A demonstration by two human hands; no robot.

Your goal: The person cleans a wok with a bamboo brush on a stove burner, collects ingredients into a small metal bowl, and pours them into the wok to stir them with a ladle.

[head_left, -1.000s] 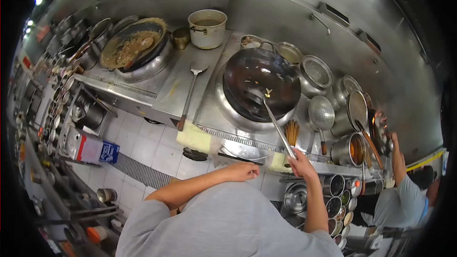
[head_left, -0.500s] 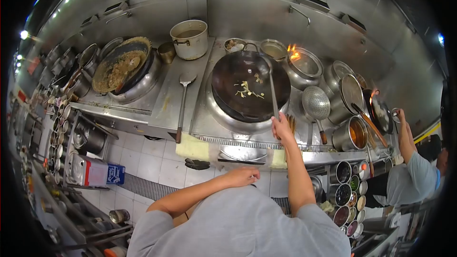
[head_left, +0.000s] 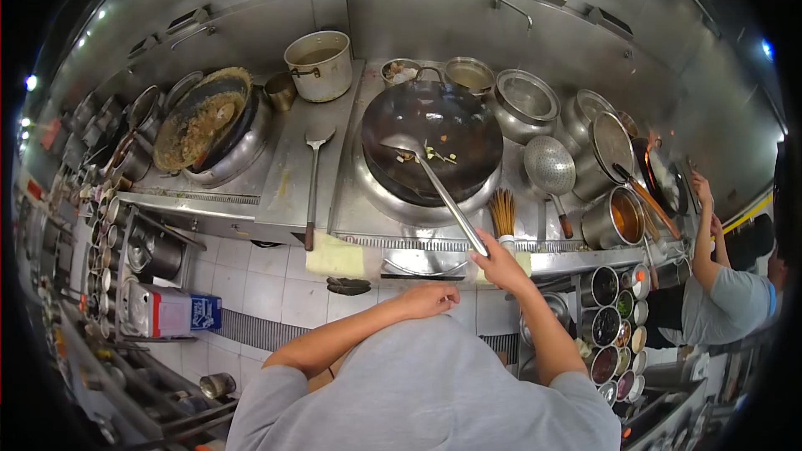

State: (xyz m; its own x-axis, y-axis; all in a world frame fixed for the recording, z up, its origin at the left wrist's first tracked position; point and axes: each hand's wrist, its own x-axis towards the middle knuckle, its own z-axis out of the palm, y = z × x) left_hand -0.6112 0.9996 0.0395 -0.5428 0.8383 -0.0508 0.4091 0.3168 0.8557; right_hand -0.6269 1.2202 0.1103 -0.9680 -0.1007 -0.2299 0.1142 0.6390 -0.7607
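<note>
My right hand [head_left: 499, 263] is wrapped round the handle end of a long metal ladle [head_left: 443, 190]. The ladle's bowl lies inside a dark wok [head_left: 432, 129], beside small pale and orange pieces [head_left: 438, 154]. The wok rests on a round metal burner ring [head_left: 418, 213]. My left hand [head_left: 430, 299] is held in front of my body with its fingers curled, away from the counter; nothing shows in it. A bamboo brush [head_left: 503, 213] stands between the wok and my right hand.
A spatula [head_left: 314, 184] and a big white pot [head_left: 319, 75] are left of the wok. Further left, a tilted wok holds brown food [head_left: 196, 129]. On the right are a perforated skimmer [head_left: 550, 164], a pot of orange liquid [head_left: 625, 217] and a co-worker [head_left: 727, 301].
The ladle went to the wok's far right side, then came back to its left part. The pale pieces shifted in the wok. Flames seen earlier near the strainer pot are gone.
</note>
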